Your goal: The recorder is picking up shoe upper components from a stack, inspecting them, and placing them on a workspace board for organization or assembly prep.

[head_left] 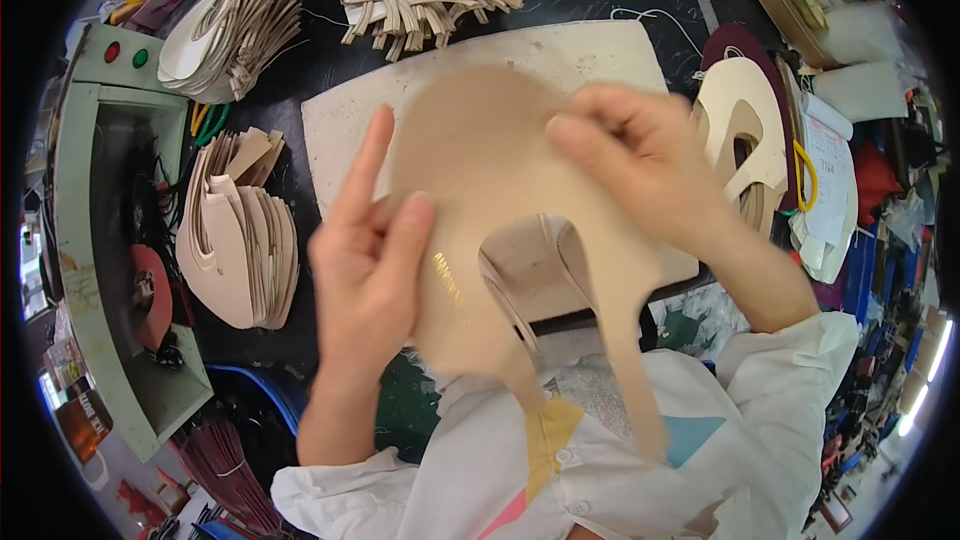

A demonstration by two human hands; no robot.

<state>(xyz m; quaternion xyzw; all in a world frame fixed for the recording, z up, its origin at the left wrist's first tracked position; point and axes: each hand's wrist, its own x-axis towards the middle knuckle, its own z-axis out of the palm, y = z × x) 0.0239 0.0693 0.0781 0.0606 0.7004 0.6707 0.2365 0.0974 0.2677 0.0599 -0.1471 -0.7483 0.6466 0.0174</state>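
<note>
Step in hand, as judged: handling a flat beige leather-like piece with an arched cut-out and two long legs (470, 175), held up between the fingers of both hands, above a cream rectangular slab (335, 130). Right hand (650, 165) — thumb and bent forefinger pinch the upper right edge. Left hand (362, 275) — forefinger spread from the thumb, thumb on the left edge; cannot tell whether the curled fingers grip behind. Next move probably calls for steadying that edge so the legs don't fold. Writing: small gold marking (448, 278) below the left thumb, blurred; handwritten white paper sheet (825, 180) well right of the right fingers.
</note>
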